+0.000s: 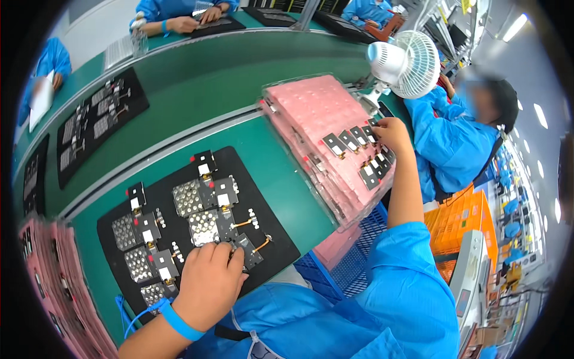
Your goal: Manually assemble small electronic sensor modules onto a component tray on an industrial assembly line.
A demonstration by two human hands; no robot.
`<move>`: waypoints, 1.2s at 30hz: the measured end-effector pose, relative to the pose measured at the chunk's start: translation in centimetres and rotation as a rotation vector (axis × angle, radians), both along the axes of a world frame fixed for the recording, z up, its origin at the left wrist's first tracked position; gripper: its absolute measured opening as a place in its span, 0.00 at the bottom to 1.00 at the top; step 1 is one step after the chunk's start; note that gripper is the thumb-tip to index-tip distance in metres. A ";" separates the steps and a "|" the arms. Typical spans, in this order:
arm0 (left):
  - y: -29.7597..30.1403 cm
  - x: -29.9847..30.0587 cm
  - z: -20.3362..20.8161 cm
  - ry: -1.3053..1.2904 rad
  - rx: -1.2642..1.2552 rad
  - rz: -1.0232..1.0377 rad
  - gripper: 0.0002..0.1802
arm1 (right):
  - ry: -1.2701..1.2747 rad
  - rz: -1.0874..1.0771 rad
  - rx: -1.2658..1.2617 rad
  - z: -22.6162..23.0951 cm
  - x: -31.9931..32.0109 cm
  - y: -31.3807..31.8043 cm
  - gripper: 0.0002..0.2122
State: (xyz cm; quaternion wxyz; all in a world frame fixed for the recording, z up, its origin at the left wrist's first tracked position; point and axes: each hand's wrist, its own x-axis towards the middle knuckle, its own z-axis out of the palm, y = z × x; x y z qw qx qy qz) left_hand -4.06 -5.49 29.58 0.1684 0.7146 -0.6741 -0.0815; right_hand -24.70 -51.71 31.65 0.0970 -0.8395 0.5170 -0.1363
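Note:
My left hand (pixel 212 278), with a blue band at the wrist, is curled over the nearest electronic assembly (pixel 251 256) on a black mat (pixel 272 230). Its fingers are bent together at the assembly's edge, the tips partly hidden. Other assemblies lie there in two columns, each a dotted silvery plate (pixel 190 198) joined to a dark square board (pixel 163 263). Reaching far right, my right hand (pixel 391 134) pinches a small black module (pixel 373 123) at the edge of a pink foam tray (pixel 311 102). Several similar black modules (pixel 333 145) lie on that tray.
More pink trays (pixel 66 287) are stacked at the left. A white fan (pixel 412 63) stands behind the right stack. Beyond a metal rail is a green belt (pixel 239 78) with another loaded black mat (pixel 101 122). Co-workers in blue sit across and at right; an orange crate (pixel 463 221) stands there.

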 end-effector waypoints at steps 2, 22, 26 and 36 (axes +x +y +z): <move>0.0 0.2 -0.3 0.027 -0.060 0.033 0.26 | 0.028 0.025 0.003 -0.4 -0.7 -1.7 0.12; 1.0 1.0 -1.2 0.035 -0.050 0.034 0.33 | -0.798 0.608 0.574 4.6 0.6 17.3 0.11; 1.0 0.7 -0.8 0.027 0.001 0.074 0.33 | -0.684 0.969 0.858 1.4 3.0 22.2 0.09; 0.4 0.9 -1.6 0.032 -0.082 0.077 0.31 | -0.796 0.703 1.015 -3.4 8.0 26.5 0.09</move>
